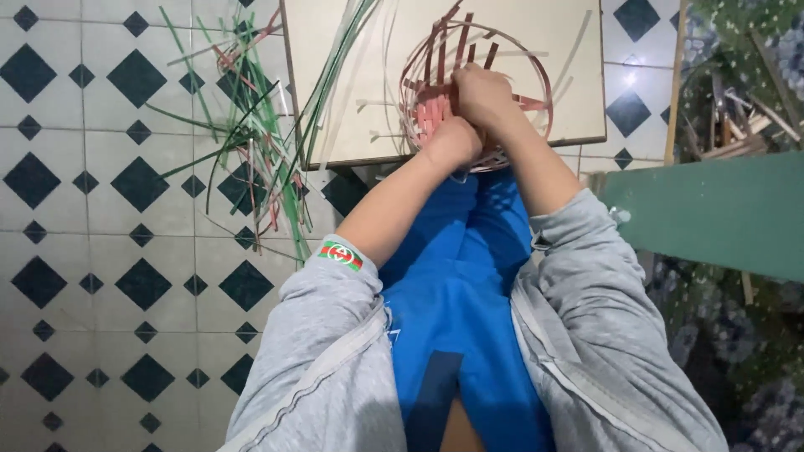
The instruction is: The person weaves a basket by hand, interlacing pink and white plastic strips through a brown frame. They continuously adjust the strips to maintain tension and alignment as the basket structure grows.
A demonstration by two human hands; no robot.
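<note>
Grey zip hoodie — sleeves pushed up, striped cuff patch — blue trousers.

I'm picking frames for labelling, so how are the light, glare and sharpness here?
Head view: even, soft light; a small glare spot on a floor tile at top right. The left hand, right hand and woven basket are fairly sharp. The dark clutter at right is murky, with tile lines bowing near the edges.

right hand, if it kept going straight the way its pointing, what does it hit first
The right hand points up the picture into the half-woven basket. It would likely meet the upright reddish strips first; beyond them lies the pale board. Depth is unclear.
</note>
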